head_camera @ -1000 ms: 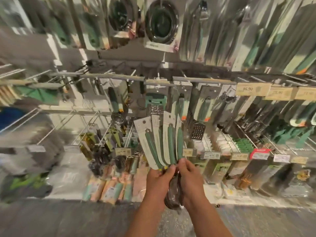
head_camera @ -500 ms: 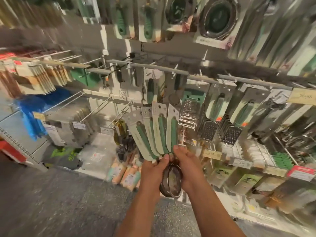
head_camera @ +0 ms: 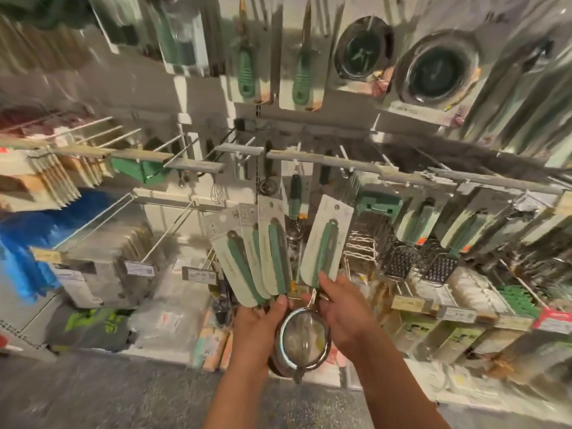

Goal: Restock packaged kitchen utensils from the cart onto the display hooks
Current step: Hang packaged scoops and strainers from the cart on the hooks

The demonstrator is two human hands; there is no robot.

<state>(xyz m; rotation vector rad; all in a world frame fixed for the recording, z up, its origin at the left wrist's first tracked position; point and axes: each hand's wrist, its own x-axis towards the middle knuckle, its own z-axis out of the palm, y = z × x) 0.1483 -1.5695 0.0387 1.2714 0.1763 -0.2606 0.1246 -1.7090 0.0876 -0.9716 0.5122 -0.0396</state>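
My left hand (head_camera: 258, 317) grips a fan of three carded strainers (head_camera: 253, 258) with green handles, cards pointing up. My right hand (head_camera: 343, 308) pinches a single carded strainer (head_camera: 325, 243) by its lower end, held apart to the right of the fan. The round metal mesh bowls (head_camera: 301, 339) of the strainers hang down between my wrists. Bare wire display hooks (head_camera: 173, 221) jut out from the rack left of the fan. More hooks (head_camera: 241, 144) stick out from the rail above.
Graters (head_camera: 399, 261) and green-handled tools hang to the right. Round metal strainer packs (head_camera: 433, 69) hang at the top. Boxed goods (head_camera: 102, 267) and price tags (head_camera: 198, 275) line the lower shelf. Blue packs (head_camera: 28, 236) are at the left. Speckled floor lies below.
My right hand has pulled one carded strainer away from the bunch, to the right. The view has shifted left along the rack and moved closer.
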